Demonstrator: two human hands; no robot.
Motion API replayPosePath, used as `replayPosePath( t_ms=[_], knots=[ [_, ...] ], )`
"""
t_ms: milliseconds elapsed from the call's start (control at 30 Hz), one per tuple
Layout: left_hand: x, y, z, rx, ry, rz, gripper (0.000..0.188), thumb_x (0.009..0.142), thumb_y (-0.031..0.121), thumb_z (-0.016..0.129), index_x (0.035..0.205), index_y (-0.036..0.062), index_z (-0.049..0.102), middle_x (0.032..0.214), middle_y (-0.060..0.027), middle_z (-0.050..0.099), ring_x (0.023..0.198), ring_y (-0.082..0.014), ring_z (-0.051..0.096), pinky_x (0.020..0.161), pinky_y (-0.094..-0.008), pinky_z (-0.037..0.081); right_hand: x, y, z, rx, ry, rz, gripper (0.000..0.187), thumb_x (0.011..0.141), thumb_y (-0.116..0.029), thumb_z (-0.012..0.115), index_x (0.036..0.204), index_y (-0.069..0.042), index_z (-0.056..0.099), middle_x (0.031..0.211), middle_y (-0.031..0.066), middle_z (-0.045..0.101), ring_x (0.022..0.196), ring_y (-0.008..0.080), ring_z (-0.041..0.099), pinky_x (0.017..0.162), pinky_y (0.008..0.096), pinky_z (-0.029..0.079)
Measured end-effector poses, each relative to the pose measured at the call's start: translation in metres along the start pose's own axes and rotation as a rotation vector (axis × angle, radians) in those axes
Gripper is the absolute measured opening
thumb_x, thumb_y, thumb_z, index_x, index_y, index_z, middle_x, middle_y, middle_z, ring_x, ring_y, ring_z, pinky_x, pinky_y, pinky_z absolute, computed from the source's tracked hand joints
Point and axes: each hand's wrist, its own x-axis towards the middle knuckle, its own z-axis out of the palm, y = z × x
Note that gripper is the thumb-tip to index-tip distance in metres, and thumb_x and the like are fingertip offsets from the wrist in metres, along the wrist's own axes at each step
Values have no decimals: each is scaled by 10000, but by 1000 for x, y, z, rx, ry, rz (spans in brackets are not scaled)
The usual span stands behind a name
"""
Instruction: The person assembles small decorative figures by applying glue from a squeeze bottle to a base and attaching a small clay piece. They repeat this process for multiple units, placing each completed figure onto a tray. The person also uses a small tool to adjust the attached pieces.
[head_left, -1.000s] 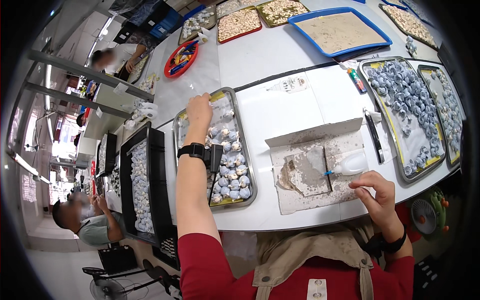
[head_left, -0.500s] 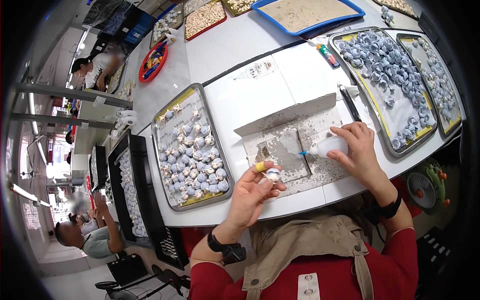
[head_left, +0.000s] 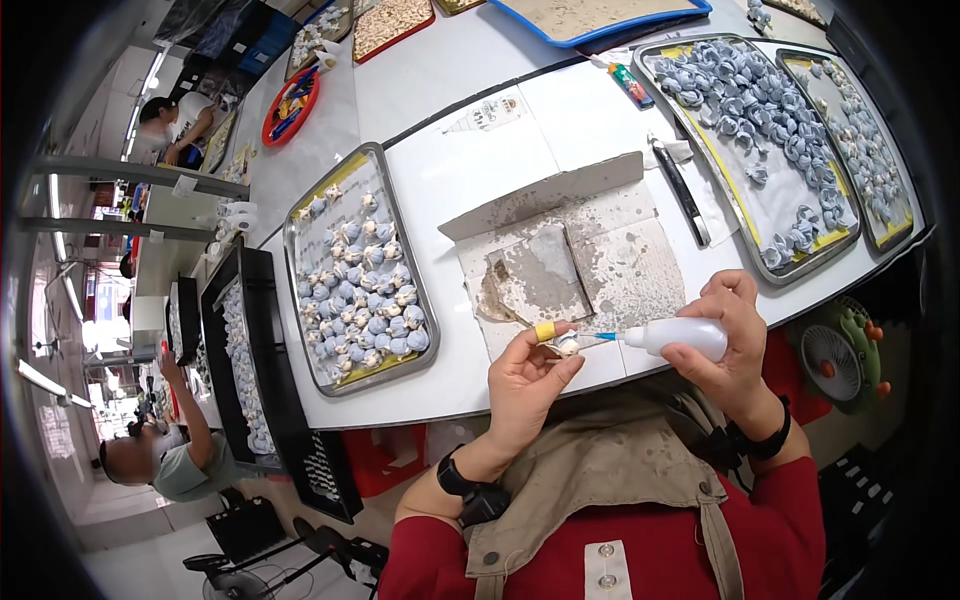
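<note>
My left hand (head_left: 523, 392), with a yellow band on one finger, pinches a small pale blue-and-white figure (head_left: 567, 346) between thumb and fingers. In my right hand (head_left: 735, 350) is a white squeeze bottle (head_left: 680, 337), tilted nearly level. Its thin tip with a blue base points left and reaches close to the figure; whether it touches, I cannot tell. Beyond both hands lies a folded, stained cardboard sheet (head_left: 640, 250). To the left stands a metal tray (head_left: 432, 318) of several similar blue-and-white figures.
A black pen-like tool (head_left: 680, 195) and a green-and-red tube (head_left: 630, 88) lie right of the cardboard. Trays of blue petal-like pieces (head_left: 750, 110) and small figures (head_left: 870, 150) stand at right. Far off are a blue tray (head_left: 590, 38) and a red basket (head_left: 268, 122). Other people work at left.
The bottle has come down and closer to me, turned level, its tip now by the figure. My left hand has shifted slightly right. The whole view has shifted a little.
</note>
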Motion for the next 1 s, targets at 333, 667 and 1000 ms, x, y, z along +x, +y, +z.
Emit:
replayPosePath(
  t_ms=[333, 667, 1000],
  knots=[
    [-4, 5, 3, 6, -28, -14, 395, 832, -50, 640, 1206, -28, 515, 946, -39, 596, 840, -68, 562, 752, -200, 466, 3, -18, 6, -102, -42, -116, 310, 605, -254, 823, 769, -73, 631, 695, 1, 564, 751, 231, 475, 744, 371, 286],
    [-3, 6, 2, -79, -11, -32, 351, 834, -53, 622, 1156, -29, 484, 1130, -167, 587, 931, -210, 635, 789, -274, 525, 5, -19, 6, -122, -30, -109, 306, 603, -230, 818, 758, -54, 622, 683, 13, 567, 753, 233, 475, 744, 362, 295],
    [-1, 9, 2, -105, -25, -64, 327, 848, -6, 628, 1137, -6, 474, 1147, -187, 589, 919, -218, 644, 753, -251, 521, 7, -16, 8, -135, -28, -122, 304, 600, -241, 815, 742, -59, 618, 678, 10, 544, 726, 223, 468, 753, 371, 290]
  ],
)
